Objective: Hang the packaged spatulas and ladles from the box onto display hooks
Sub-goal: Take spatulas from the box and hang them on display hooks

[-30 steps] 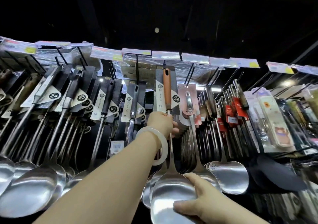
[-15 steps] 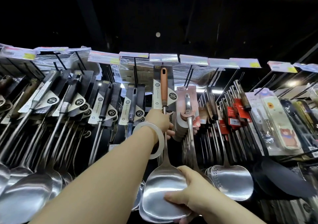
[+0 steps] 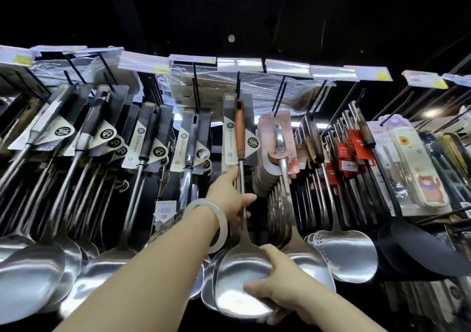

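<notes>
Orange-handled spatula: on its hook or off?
On: the spatula's card top sits on the hook. Left hand holds the shaft, right hand the blade.

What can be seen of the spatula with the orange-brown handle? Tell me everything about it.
The spatula with the orange-brown handle hangs upright at the front of its display hook, against a grey and cream backing card bearing a 304 mark. Below the handle a thin shiny metal shaft widens into a broad, polished steel blade with a rounded edge. The left hand holds the shaft, forefinger stretched up along it; the right hand grips the blade's lower right edge. Similar blades are stacked behind.
</notes>
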